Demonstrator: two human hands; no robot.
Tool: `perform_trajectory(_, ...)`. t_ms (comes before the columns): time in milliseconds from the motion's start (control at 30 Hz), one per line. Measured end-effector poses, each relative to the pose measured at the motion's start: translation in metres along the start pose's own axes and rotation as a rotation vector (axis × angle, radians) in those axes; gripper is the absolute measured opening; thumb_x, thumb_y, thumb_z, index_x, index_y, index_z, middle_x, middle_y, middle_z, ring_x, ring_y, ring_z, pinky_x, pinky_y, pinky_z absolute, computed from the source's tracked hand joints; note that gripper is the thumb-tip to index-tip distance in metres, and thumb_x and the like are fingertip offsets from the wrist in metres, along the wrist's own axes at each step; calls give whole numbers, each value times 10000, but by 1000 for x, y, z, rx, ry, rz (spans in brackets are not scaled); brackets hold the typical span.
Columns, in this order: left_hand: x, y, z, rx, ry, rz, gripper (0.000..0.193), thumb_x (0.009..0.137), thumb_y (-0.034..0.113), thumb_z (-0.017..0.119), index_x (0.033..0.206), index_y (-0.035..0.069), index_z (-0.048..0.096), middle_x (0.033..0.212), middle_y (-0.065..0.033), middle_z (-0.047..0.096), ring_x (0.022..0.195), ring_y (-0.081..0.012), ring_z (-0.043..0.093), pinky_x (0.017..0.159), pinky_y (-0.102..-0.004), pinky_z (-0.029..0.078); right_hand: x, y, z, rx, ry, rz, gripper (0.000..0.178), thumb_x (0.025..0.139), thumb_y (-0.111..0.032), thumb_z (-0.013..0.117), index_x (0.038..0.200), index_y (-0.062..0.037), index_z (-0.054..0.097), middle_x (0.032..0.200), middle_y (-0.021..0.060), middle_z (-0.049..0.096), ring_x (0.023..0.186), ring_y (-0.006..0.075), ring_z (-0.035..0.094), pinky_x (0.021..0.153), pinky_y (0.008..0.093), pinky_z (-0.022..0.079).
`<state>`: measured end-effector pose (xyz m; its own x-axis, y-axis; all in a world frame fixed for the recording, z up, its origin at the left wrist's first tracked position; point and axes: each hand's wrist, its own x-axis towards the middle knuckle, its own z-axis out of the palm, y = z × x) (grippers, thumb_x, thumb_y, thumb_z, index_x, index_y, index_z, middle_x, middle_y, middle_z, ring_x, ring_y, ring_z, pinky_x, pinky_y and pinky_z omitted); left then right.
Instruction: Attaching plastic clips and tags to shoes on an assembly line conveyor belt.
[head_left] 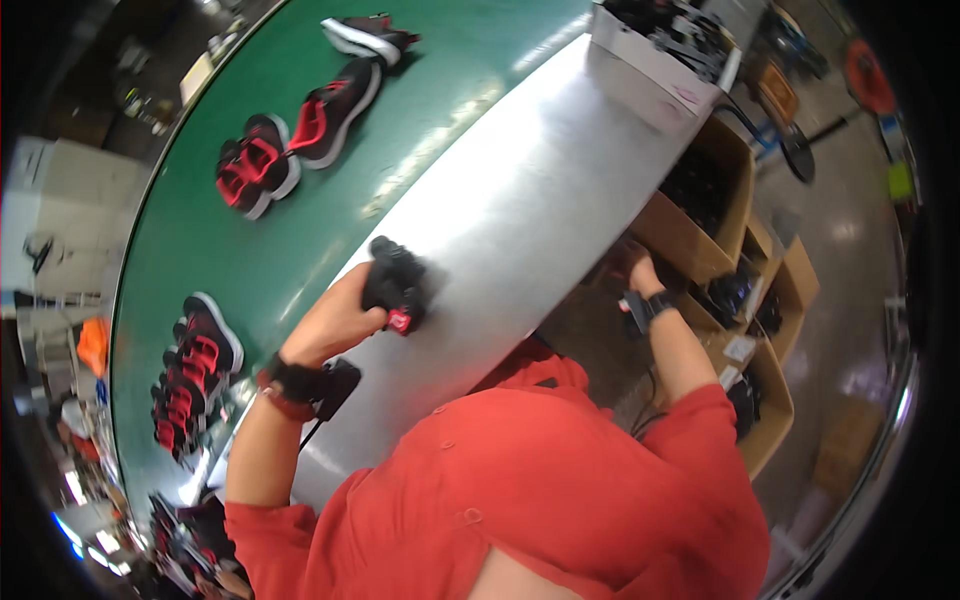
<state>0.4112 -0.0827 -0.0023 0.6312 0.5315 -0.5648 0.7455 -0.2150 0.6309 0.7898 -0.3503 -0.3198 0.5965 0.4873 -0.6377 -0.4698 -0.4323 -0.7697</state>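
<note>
Nearest the camera: the person's red fabric shirt [560, 480]. Green conveyor belt [300, 230] carries black-and-red sports shoes [335, 108]; beside it, a brushed steel tabletop [520, 200]. Left hand [335, 320], grip closed around a small black-and-red shoe part [395, 285], resting on the tabletop at the belt edge, long axis pointing away from the person. Right hand [643, 272] reaches into a brown cardboard box [690, 240]; grip cannot be told.

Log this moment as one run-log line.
left hand: holds black shoe part on metal ledge | right hand: reaching under ledge toward cardboard boxes
</note>
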Motion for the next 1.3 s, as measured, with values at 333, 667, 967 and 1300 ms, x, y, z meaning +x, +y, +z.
perform_trajectory(333, 14, -11, 11, 277, 211, 53, 365, 729, -7, 597, 1089, -61, 567, 960, -237, 629, 926, -409, 601, 830, -447, 469, -85, -82, 4, 33, 127, -383, 173, 987, -189, 515, 1042, -66, 623, 813, 3, 636, 677, 88, 588, 605, 222, 468)
perform_trajectory(667, -1, -39, -7, -302, 302, -29, 276, 804, -4, 508, 1068, -51, 568, 815, -104, 616, 729, -172, 581, 680, -323, 480, -127, -175, 83, 42, -12, -739, 141, 984, -127, 525, 1049, -46, 620, 767, -8, 585, 670, 66, 536, 625, 208, 465)
perform_trajectory(967, -49, -107, 4, 16, 268, -117, 326, 712, -5, 566, 1035, -15, 609, 893, -199, 644, 856, -321, 625, 774, -397, 482, -176, -239, 218, -460, -687, -830, 137, 924, -59, 576, 1026, -19, 658, 825, 39, 648, 716, 106, 603, 657, 241, 491)
perform_trajectory(1300, -47, -127, -21, -94, 271, 46, 489, 739, 67, 705, 1210, 32, 575, 1100, -169, 593, 1011, -301, 586, 905, -393, 467, -201, -233, 376, -1067, -1356, -1544, 273, 723, -127, 742, 980, -74, 667, 911, 75, 622, 897, 283, 561, 803, 387, 455)
